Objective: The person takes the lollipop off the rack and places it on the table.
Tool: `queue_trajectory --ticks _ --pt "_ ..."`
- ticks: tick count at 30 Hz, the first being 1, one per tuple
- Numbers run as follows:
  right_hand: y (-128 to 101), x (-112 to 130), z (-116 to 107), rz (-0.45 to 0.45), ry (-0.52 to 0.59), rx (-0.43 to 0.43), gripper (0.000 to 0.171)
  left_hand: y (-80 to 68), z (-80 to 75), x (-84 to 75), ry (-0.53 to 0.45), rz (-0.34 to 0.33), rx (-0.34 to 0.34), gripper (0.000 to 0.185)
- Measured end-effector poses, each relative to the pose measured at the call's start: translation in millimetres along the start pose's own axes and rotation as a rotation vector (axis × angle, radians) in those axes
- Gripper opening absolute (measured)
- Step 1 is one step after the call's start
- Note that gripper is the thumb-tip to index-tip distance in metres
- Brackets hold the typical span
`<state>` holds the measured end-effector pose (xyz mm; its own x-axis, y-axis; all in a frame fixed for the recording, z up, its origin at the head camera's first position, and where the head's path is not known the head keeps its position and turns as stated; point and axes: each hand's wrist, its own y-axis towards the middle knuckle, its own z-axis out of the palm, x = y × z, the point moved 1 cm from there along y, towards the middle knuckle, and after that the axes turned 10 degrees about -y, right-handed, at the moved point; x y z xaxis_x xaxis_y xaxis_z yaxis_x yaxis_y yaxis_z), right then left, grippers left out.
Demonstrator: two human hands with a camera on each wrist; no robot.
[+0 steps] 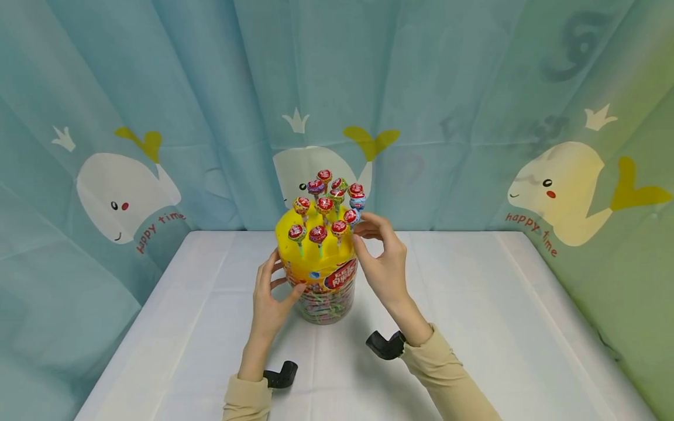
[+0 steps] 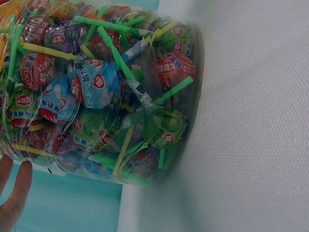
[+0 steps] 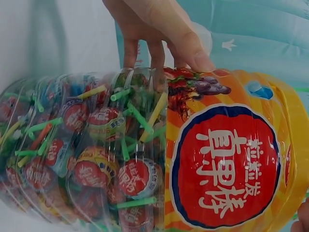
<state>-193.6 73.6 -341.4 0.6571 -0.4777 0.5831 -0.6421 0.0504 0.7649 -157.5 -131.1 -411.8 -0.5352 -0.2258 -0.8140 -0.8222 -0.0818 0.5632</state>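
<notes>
Closest to me, beige sleeves [image 1: 447, 374] lead up to both hands around a clear plastic lollipop jar [image 1: 322, 292] standing mid-table [image 1: 500, 327] on white cloth. My left hand [image 1: 268, 295] rests its fingers and thumb against the jar's side. My right hand [image 1: 381, 257] pinches a blue-wrapped lollipop [image 1: 356, 215] standing in the domed yellow lid [image 1: 316, 257]. Only the wrist views show the contents: crinkly wrapped lollipops [image 2: 91, 92] with green sticks, and a glossy red label [image 3: 227, 166].
</notes>
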Motion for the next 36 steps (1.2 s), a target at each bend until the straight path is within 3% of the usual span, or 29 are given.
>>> queue_trajectory --ticks 19,30,36 --pt "2.0 4.7 4.5 0.053 0.036 -0.042 0.031 -1.8 -0.3 0.6 -0.001 -0.011 0.005 0.082" --pt "8.1 7.7 0.2 0.017 0.064 -0.088 0.03 -1.9 0.0 2.7 -0.012 -0.044 0.01 0.081" --pt "8.5 7.2 -5.2 0.02 0.087 -0.116 0.029 -2.0 -0.7 2.3 -0.001 -0.03 0.006 0.082"
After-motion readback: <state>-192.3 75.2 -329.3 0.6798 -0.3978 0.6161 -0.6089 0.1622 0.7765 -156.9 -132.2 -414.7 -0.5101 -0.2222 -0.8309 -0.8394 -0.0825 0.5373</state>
